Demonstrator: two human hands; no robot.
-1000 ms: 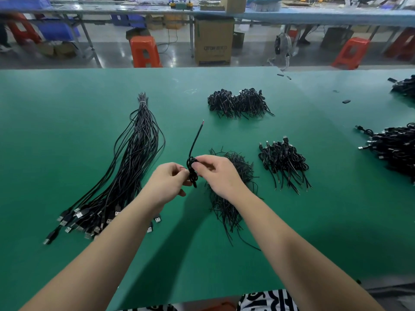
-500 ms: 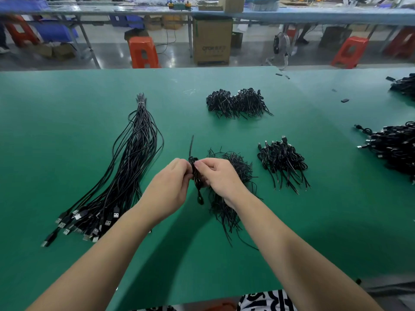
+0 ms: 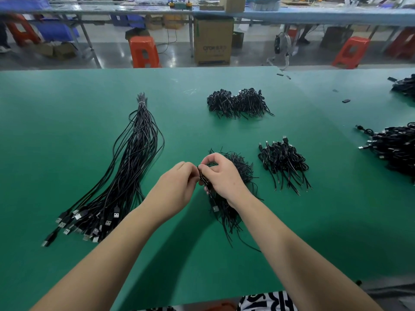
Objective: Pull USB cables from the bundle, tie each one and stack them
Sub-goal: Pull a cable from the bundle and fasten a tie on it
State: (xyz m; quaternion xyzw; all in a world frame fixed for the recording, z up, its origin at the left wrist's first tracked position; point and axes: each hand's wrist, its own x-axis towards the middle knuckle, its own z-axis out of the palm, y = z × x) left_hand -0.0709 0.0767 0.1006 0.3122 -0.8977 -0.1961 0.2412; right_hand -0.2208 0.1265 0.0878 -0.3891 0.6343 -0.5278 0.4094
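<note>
Folded black USB cable [image 3: 204,180] held between both hands above the green table mat [image 3: 67,131], its strands gathered into a short bunch; silver plug end [image 3: 215,208] dangles below the right wrist; left hand [image 3: 174,187] pinches the cable with curled fingertips from the left; right hand [image 3: 221,176] grips it from the right, thumb and forefinger bent round its upper part; the two hands nearly touch; whether a tie is on the cable cannot be told. Directly under and beyond the right hand lies a loose pile of thin black tie wires [image 3: 233,198], partly hidden by that hand and forearm; just right of the right hand, a small stack of tied black cables [image 3: 283,162]; farther ahead of both hands, a larger heap of tied black cables [image 3: 238,103]; left of the left hand, the long bundle of straight black USB cables [image 3: 132,167], bound at its far tip, silver plugs fanned out at the near end; well to the right, at the frame edge, another mass of black cables [image 3: 395,149]; beyond the table, orange plastic stools [image 3: 143,51] and a brown cardboard box [image 3: 213,40] on the floor.
</note>
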